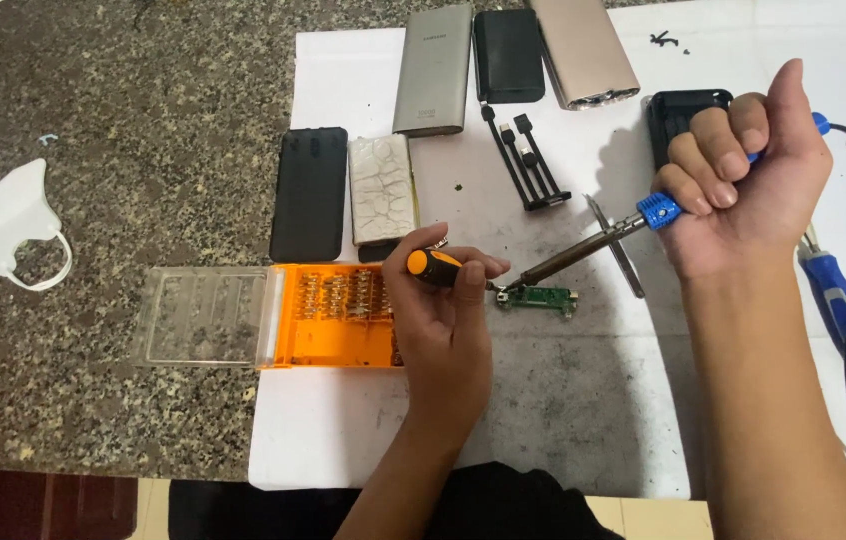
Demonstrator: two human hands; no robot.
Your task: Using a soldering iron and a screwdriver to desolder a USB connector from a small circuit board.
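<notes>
R hand (743, 175) fist-closed on blue soldering iron (658, 211), tip angled down onto small green circuit board (540, 300) on white sheet (583, 400), table. L hand (443, 310) closed round orange screwdriver (435, 265), bit pinning board's edge, prob. steadying it. Orange bit case (333, 315) open just beside L.
</notes>
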